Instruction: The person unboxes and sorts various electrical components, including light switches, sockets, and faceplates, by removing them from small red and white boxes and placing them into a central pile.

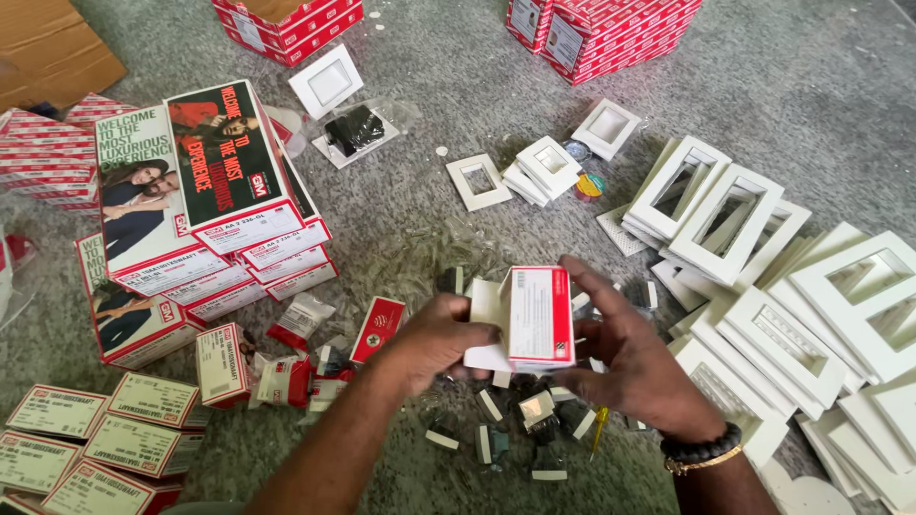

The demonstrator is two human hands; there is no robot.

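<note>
Both my hands hold a small red-and-white carton (536,318) low in the middle of the head view, above the grey floor. My left hand (434,341) grips its left side, thumb pressed on the white flap. My right hand (625,355), with a bead bracelet and a gold band at the wrist, cups the right side, fingers over the top edge. Under the carton lie several loose dark switch modules (534,412) with white rockers, and a yellow-handled screwdriver (599,426).
White switch frame plates (754,329) pile up at the right. Larger printed red boxes (205,191) stack at the left, with small cartons (114,439) at the bottom left. More red boxes (601,29) stand at the top. A brown cardboard sheet (48,48) lies top left.
</note>
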